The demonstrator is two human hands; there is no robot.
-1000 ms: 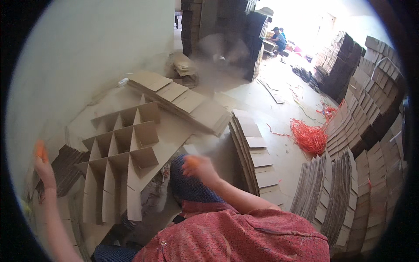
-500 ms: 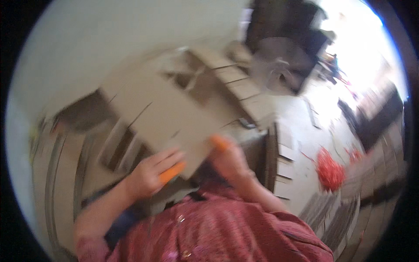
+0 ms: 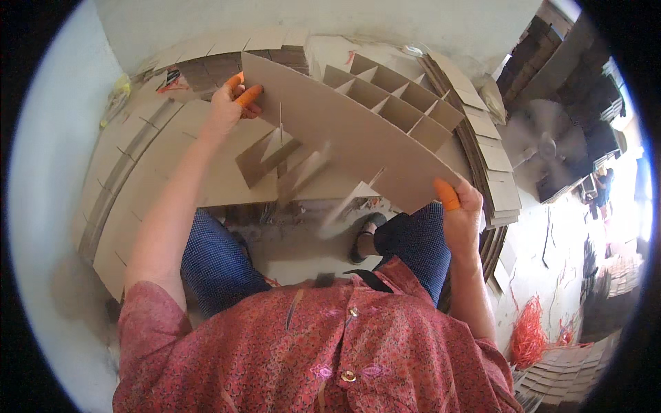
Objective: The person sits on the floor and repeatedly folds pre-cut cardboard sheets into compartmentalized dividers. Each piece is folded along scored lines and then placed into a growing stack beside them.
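Note:
A long slotted cardboard strip [image 3: 337, 120] slants across the middle, held up by its two ends. My left hand [image 3: 234, 103] pinches its far left end, orange covers on the thumb and a finger. At the near right end my right hand [image 3: 463, 206] grips it, an orange cover on the thumb. Shorter cardboard cross pieces [image 3: 265, 160] hang at the strip's slots along its lower side, some smeared by motion. Just behind the strip lies an assembled cardboard divider grid [image 3: 403, 96] with several square cells.
Cardboard strips are stacked along the left [image 3: 131, 172], at the back wall [image 3: 241, 58] and on the right [image 3: 482, 138] of the work surface [image 3: 227, 182]. A fan [image 3: 547, 146] stands at the right. Red plastic twine [image 3: 529, 334] lies on the floor.
The view has turned and sharpened. My hands, low and close together over cardboard before, are now raised and wide apart, holding the strip's ends with cross pieces hanging from it.

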